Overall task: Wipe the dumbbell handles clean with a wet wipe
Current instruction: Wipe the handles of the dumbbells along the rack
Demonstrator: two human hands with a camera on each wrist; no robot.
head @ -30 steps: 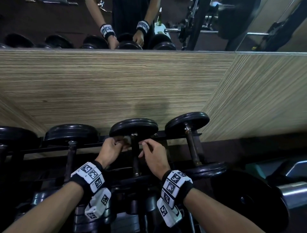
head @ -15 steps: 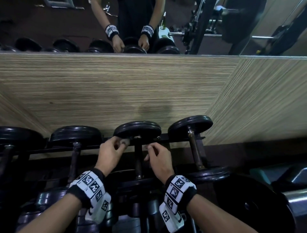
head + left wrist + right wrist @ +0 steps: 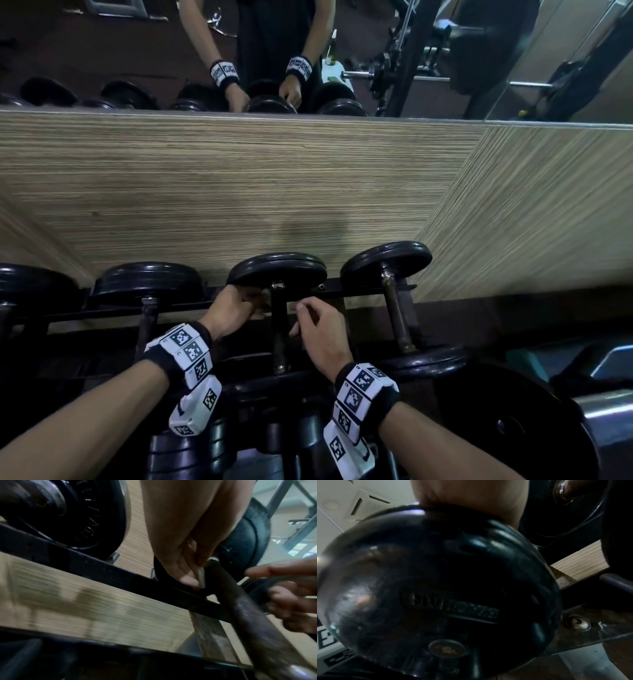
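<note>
On the top rail of a black dumbbell rack [image 3: 113, 308], the middle dumbbell [image 3: 277, 270] lies with its dark handle [image 3: 279, 329] running from its far plate toward the near one. Just left of that handle's far end, the left hand [image 3: 229, 308] has its fingers curled together, and the left wrist view shows them pinching a small folded wet wipe [image 3: 201, 577] against the handle [image 3: 240, 601], right where the bar meets the far plate. On the right side of the same handle is the right hand [image 3: 322, 332], its fingers loosely bent and slightly apart. Its fingertips come close to the bar, but whether they touch it cannot be told; in the left wrist view this hand [image 3: 291, 601] is blurred and nothing shows in it. The right wrist view is filled by the round black end of a dumbbell plate [image 3: 436, 588] with a raised, unreadable label, so it shows nothing of the fingers.

More dumbbells sit on the rack: one [image 3: 394, 260] to the right of the middle one and others [image 3: 147, 281] to the left, all with black round plates. Behind the rack rises a wood-grain panel [image 3: 239, 188], and above it a mirror [image 3: 102, 51] reflects the person's forearms with their patterned wristbands. At the near right lies a large black weight plate [image 3: 513, 428] on a shiny metal bar [image 3: 609, 411].
</note>
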